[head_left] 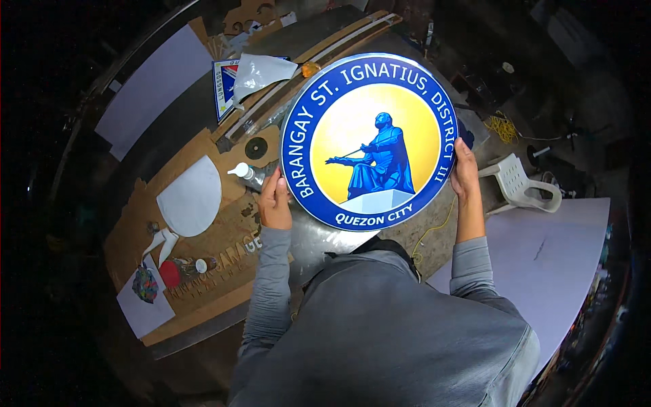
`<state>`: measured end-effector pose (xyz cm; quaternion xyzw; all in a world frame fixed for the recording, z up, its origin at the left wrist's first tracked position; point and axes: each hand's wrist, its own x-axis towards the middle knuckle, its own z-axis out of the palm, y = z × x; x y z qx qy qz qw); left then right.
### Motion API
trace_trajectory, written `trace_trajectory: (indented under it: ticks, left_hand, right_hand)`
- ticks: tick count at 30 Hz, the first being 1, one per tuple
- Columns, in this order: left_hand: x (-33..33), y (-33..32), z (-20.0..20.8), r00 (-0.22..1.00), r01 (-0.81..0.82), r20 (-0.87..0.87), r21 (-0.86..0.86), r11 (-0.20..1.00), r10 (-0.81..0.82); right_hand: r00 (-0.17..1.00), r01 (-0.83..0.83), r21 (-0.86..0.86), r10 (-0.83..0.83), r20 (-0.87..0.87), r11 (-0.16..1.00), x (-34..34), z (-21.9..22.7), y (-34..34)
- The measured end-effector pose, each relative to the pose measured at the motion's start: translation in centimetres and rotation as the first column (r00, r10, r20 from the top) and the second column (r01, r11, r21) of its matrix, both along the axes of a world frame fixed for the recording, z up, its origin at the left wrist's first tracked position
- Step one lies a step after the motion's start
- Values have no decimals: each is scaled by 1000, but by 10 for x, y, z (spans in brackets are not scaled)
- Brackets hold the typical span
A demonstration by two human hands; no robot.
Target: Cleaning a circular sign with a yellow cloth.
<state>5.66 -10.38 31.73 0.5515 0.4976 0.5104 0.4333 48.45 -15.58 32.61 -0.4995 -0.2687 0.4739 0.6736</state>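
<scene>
A large round sign [373, 142] is held up in front of me, its printed face toward the camera. It has a blue lettered border, a yellow centre and a blue seated figure on a pale block. My left hand [275, 203] grips its left edge, thumb at the rim. On the opposite edge my right hand [465, 169] is closed around the rim. The fingers behind the sign are mostly hidden. Just beyond my left hand is a bottle with a white pump top [241, 170]. A dark disc [256, 148] lies near that bottle.
Brown cardboard [146, 224] covers the worktable at left, with a white rounded sheet [192, 195], a multicoloured bundle [145, 284] and a red-ended container [169, 273]. Long strips [305, 68] lie behind. At right stand a white plastic chair [519, 182] and a large white panel [549, 251]; yellow cord [500, 127] lies beyond.
</scene>
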Motion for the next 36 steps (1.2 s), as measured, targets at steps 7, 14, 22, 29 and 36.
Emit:
trace_trajectory:
  ticks: [7,14,22,29,36]
  left_hand:
    - [-13,-10,25,996,38,-88,99,994,-30]
    - [-10,-16,43,998,39,-54,82,996,-35]
    - [-3,-24,44,999,-2,-35,119,993,6]
    - [0,-27,37,998,-20,-49,137,990,27]
    - [2,-34,35,992,-70,-95,145,987,84]
  right_hand:
    - [996,72,15,-71,-50,997,-15,11,-27]
    - [994,68,29,-65,-85,997,-9,8,-26]
    - [995,50,58,-45,-85,997,-5,9,-14]
    - [997,51,75,-46,-64,996,-3,6,-6]
    - [998,19,98,-13,-68,995,2,-1,5]
